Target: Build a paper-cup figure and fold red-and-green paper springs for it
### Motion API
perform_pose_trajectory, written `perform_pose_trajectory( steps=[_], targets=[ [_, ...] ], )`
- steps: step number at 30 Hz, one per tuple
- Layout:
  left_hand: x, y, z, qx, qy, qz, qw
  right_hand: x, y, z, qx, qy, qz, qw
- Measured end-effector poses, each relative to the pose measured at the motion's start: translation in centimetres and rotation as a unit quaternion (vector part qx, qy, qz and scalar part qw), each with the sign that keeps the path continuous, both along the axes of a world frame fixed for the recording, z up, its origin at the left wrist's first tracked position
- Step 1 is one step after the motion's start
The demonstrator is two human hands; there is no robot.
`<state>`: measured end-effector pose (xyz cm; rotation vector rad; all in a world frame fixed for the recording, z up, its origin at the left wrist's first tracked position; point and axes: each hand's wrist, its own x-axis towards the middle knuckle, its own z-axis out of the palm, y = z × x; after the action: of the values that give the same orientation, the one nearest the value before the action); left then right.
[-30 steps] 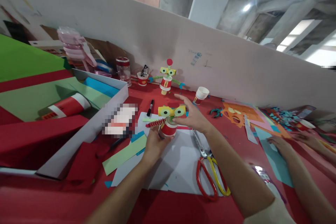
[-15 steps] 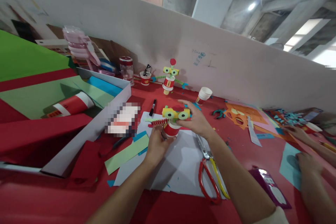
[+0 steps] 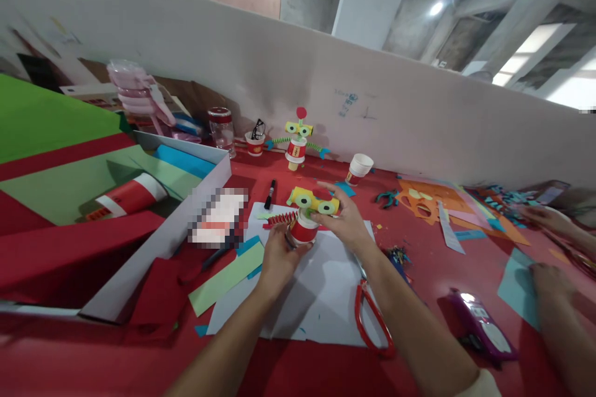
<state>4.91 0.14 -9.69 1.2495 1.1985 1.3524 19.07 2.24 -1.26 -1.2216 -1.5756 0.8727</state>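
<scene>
A red-and-white paper cup figure [image 3: 304, 231] is between my hands above white paper [image 3: 321, 304]. My left hand [image 3: 278, 260] is wrapped round the cup's lower left side. At the top sits a yellow paper roll [image 3: 303, 199] with two round eyes, tilted down to the right. My right hand [image 3: 348, 222] closes on the roll's right end, thumb in front and fingers behind. A red pleated paper strip [image 3: 280, 219] sticks out left of the cup. Red-handled scissors [image 3: 372, 325] lie partly under my right forearm.
A finished-looking cup figure [image 3: 296, 147] stands by the wall, with stacked paper cups [image 3: 358, 169] to its right. A black marker [image 3: 270, 194] lies near the paper. A box [image 3: 205, 189] of coloured paper fills the left. Another person's hands [image 3: 552, 288] work at right, near a purple device [image 3: 487, 329].
The yellow roll has tipped down to the right, and my right hand has closed on its end. My right forearm now covers the scissors' yellow handle. The other person's far hand has shifted right.
</scene>
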Motion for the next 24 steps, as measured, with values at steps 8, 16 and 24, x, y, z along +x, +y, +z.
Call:
perform_pose_trajectory(
  steps=[8, 16, 24],
  targets=[
    [-0.2, 0.3, -0.7, 0.040, 0.055, 0.022, 0.997, 0.5, -0.2, 0.5, -0.007, -0.012, 0.020, 1.000],
    [-0.2, 0.3, -0.5, 0.029, 0.069, 0.029, 0.997, 1.7, -1.2, 1.5, 0.020, -0.078, -0.001, 0.997],
    [-0.3, 0.3, -0.7, 0.023, 0.059, 0.028, 0.998, 3.3, -2.5, 2.0, 0.058, -0.025, -0.114, 0.991]
  ],
)
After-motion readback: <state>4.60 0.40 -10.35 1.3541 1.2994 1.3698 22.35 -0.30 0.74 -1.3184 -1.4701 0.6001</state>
